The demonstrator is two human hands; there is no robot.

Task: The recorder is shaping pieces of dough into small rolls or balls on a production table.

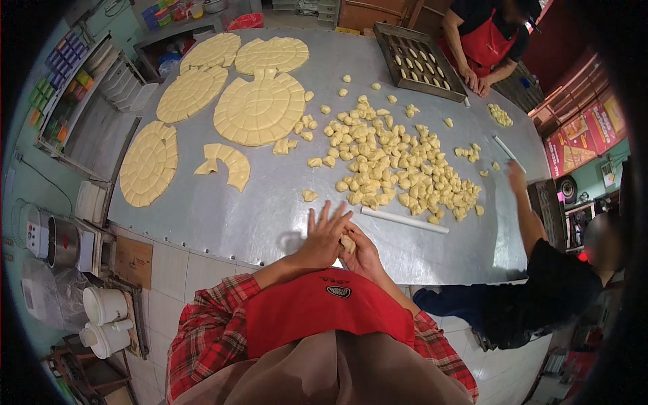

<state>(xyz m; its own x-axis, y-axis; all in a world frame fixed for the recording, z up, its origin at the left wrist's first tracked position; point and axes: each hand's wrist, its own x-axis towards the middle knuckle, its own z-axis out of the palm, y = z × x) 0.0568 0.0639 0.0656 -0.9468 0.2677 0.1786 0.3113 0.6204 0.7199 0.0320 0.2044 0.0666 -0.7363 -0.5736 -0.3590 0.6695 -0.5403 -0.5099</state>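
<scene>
Close to my apron, at the near edge of the metal table (270, 196), my two hands come together around one small piece of pale yellow dough (347, 244). My right hand (365, 255) holds that piece in its curled fingers. Beside it, my left hand (325, 233) has its fingers stretched out and spread, its thumb side against the dough and the right fingers. Just beyond my hands lie a white rolling pin (405, 220) and a single dough lump (310, 195). A big heap of dough lumps (398, 162) spreads over the middle right.
Flat dough rounds (260, 108) scored into pieces cover the far left, with a curved dough strip (233, 164) nearer. At the back right stands a tray (418, 64) of shaped dough, beside a co-worker in a red apron (482, 40). Another person (540, 283) reaches in from the right, near another rod (507, 153).
</scene>
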